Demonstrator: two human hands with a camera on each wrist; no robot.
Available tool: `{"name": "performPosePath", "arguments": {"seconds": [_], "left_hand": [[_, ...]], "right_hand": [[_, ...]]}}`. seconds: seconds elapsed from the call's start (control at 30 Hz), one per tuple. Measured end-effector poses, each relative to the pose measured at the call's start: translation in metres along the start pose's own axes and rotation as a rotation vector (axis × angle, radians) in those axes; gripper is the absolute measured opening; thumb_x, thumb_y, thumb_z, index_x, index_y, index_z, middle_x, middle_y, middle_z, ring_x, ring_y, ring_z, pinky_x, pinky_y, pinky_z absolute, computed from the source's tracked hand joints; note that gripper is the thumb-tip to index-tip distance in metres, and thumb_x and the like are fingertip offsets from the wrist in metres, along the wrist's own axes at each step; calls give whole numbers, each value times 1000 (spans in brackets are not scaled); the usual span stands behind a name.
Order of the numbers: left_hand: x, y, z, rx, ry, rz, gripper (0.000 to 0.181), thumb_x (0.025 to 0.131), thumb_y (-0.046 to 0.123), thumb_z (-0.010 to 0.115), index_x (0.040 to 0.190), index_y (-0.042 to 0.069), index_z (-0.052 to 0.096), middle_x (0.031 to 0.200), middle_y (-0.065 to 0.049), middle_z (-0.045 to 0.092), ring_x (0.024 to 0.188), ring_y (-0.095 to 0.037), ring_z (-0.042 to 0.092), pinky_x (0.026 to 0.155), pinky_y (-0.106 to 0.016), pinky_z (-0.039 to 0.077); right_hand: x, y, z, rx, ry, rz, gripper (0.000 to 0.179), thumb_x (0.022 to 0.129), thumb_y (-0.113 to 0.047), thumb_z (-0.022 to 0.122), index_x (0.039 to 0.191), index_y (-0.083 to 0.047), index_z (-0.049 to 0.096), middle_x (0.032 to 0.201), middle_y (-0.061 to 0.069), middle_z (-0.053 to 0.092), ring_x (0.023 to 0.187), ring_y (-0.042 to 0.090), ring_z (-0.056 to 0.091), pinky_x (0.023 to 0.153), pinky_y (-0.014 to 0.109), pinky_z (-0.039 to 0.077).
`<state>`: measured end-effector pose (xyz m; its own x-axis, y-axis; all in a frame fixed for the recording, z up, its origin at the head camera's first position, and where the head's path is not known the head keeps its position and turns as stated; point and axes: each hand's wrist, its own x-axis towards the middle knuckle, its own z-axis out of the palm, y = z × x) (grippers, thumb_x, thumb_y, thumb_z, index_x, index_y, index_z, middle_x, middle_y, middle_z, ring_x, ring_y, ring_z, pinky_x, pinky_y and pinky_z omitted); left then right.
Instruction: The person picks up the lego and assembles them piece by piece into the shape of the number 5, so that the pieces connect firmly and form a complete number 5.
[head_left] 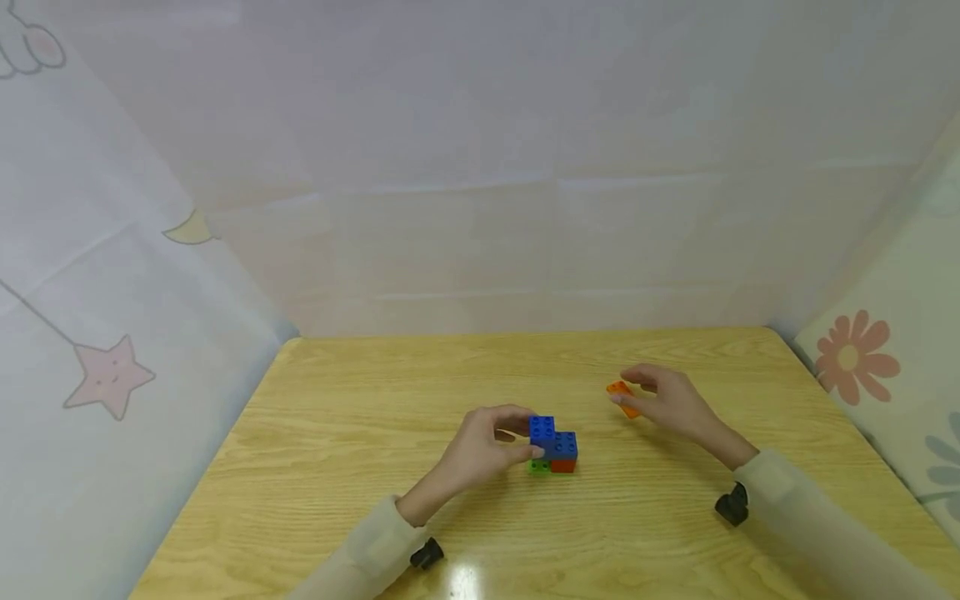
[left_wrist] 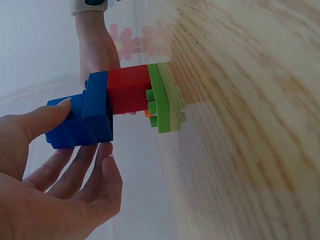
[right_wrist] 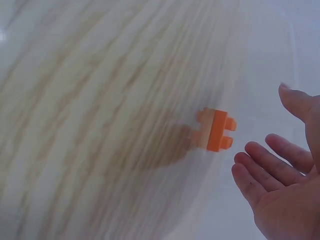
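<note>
My left hand (head_left: 483,446) grips the upper blue brick (head_left: 542,427) of a small stack between thumb and fingers. Below that brick come a wider blue brick (left_wrist: 97,110), a red brick (left_wrist: 129,90) and, at the bottom, a flat green brick (left_wrist: 159,97) with studs showing on one side. The stack stands upright on the table. Over to the right, my right hand (head_left: 667,404) hovers with fingers and thumb apart around a flat orange brick (right_wrist: 217,131). In the right wrist view a gap shows between the fingertips and that brick, which lies studs up.
The wooden table (head_left: 360,400) has a glossy surface that reflects the bricks. A pale cloth wall (head_left: 555,250) rises behind its far edge, with printed cloth at both sides. Dark straps (head_left: 731,504) sit at the cuffs of both sleeves.
</note>
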<state>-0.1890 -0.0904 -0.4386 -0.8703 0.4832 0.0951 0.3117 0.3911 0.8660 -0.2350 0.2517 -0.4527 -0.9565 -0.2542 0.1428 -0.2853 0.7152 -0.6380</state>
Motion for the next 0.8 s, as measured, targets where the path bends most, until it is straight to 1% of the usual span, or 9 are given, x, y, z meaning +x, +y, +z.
{"name": "performPosePath", "arguments": {"seconds": [0.2,0.3,0.37,0.4,0.47,0.53,0.6,0.67,0.8], "left_hand": [[0,2,0,-19,-6,-6,42,92,25,83,131,14,72,121,-2,78,113,-25,73,92,-29,60],[-1,4,0,-21,-12,-8,43,93,26,83,132,14,72,121,-2,78,114,-26,73,93,-29,60],[-1,3,0,-17,-11,-7,43,93,27,83,132,15,72,121,-2,78,114,-24,73,93,-29,60],[0,3,1,-14,-10,-6,42,93,27,82,132,15,72,121,-1,78,113,-23,73,92,-28,60],[0,3,1,-13,-8,-4,42,93,28,82,132,15,72,121,-1,78,113,-22,73,92,-28,60],[1,3,1,-10,-6,-5,42,94,28,82,132,16,72,121,0,78,113,-20,73,92,-28,60],[1,3,1,-10,-8,-6,42,94,28,82,133,16,71,121,0,77,113,-20,73,92,-27,60],[0,3,1,-12,-10,-9,42,94,28,82,133,16,71,121,0,77,113,-21,73,92,-28,60],[-1,3,1,-13,-10,-14,42,94,28,82,133,16,71,121,-1,77,113,-22,73,91,-28,60]], "right_hand": [[1,9,1,-81,-28,-6,62,99,-40,74,141,4,62,141,28,65,125,52,64,101,61,56],[3,12,0,-131,-37,-3,64,98,-41,75,142,4,61,142,29,64,123,52,65,100,62,56],[3,14,-1,-150,-54,-1,66,98,-41,75,143,5,60,141,29,65,107,49,70,98,61,56],[4,14,-1,-165,-58,-5,67,97,-41,76,143,5,59,140,29,65,107,48,70,98,62,56],[5,15,-1,-187,-72,-3,70,97,-42,76,144,6,58,141,29,64,110,47,69,101,62,54],[5,16,-2,-196,-93,-1,72,97,-42,75,146,7,56,143,30,62,116,48,67,105,64,51],[6,17,-2,-208,-105,-5,73,98,-43,75,147,7,55,146,31,60,134,51,57,110,67,47],[6,19,-1,-207,-117,-2,74,98,-43,75,148,7,54,148,31,58,137,51,55,112,67,45],[6,21,1,-212,-126,-17,75,98,-45,74,148,8,53,147,31,59,136,51,56,111,67,46]]}}
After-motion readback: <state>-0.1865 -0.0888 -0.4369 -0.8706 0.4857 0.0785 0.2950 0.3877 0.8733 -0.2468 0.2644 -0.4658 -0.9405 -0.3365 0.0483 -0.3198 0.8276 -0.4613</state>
